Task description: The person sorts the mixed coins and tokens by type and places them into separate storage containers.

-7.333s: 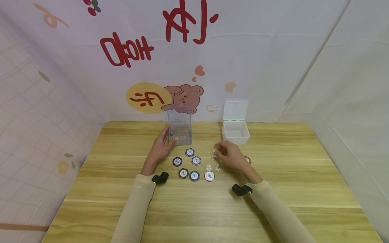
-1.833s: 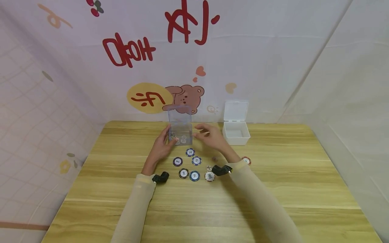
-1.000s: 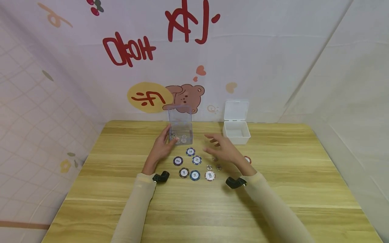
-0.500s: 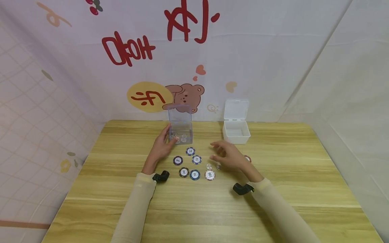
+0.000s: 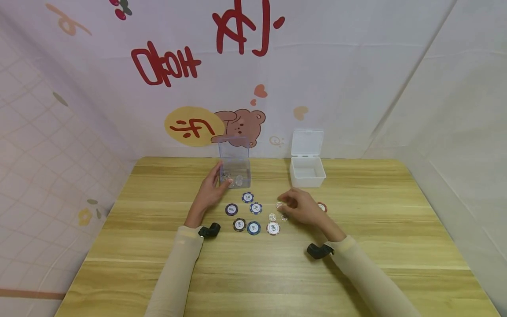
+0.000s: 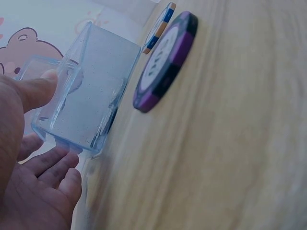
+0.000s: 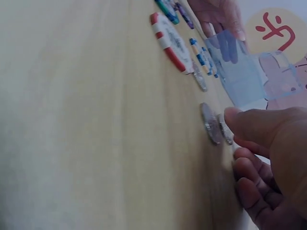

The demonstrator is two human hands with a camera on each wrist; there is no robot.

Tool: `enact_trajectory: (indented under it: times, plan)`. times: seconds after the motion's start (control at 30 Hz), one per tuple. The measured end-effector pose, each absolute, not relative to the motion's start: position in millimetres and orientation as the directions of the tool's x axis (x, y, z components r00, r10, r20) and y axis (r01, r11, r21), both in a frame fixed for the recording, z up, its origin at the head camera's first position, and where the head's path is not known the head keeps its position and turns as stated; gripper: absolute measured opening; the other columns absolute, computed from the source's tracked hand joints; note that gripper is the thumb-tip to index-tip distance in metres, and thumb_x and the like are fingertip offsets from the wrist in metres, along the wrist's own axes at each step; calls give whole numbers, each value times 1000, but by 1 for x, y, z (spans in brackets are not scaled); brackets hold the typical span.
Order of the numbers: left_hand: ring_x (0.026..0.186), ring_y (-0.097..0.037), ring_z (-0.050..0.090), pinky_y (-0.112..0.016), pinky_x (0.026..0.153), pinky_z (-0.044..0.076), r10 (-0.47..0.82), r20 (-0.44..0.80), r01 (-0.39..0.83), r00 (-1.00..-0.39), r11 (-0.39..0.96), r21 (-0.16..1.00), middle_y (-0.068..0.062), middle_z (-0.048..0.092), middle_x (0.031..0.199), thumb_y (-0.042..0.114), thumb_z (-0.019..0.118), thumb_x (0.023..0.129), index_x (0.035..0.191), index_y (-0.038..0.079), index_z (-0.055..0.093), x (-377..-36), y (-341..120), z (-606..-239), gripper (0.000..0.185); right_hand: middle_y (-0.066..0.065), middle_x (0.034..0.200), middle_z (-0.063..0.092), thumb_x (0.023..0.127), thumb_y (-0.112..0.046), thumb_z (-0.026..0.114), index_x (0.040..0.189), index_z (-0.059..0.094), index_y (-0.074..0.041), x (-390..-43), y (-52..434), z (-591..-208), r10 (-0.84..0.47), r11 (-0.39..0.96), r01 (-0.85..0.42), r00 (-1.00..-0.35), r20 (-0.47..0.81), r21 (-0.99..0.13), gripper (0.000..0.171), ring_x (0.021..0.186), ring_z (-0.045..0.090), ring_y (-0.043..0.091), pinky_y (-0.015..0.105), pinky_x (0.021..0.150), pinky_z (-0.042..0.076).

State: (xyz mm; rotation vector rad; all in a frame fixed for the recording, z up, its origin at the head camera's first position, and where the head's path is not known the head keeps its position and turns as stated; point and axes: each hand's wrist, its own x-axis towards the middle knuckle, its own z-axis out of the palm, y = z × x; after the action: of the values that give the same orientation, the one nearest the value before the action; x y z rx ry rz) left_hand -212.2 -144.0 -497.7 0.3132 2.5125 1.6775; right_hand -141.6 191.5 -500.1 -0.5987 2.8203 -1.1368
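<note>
My left hand grips the left side of an open clear plastic box, its thumb over the front rim and the other fingers along the side. Several shiny silver coins lie inside the box. My right hand is low over the table, thumb and index finger pinching a silver coin at its edges. Close to that hand lie two more coins, one silver coin to its left and another coin beside the pinched one in the right wrist view.
Several poker chips lie in front of the clear box, among them a purple chip, a blue chip and a red-and-white chip. A red-edged chip is partly behind the right wrist. An open white box stands at the back right.
My right hand has moved from beside the clear box back to the right and down to the coins, where thumb and index finger have closed around one. The left hand stays on the box.
</note>
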Motion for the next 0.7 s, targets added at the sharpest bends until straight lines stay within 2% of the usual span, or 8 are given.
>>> enact_trajectory:
  times: [0.43,0.7]
  plan:
    - [158,-30,23,-40,132,19,229,21,108,-973,374,921,-13,21,171,29,66,101,165,15,19,-211,-145,-496,81,-3,88,64,89,-20,81,98,77,-14,-140,188,-501,-314,682,-299,-944,101,-668,12,77,57,10,21,67,51]
    - [158,-29,25,-39,131,20,227,13,103,-974,387,916,-13,24,170,30,66,102,166,18,19,-211,-146,-497,80,1,88,62,88,-14,81,97,75,-10,-139,184,-499,-315,676,-300,-944,104,-673,11,76,56,10,21,66,49]
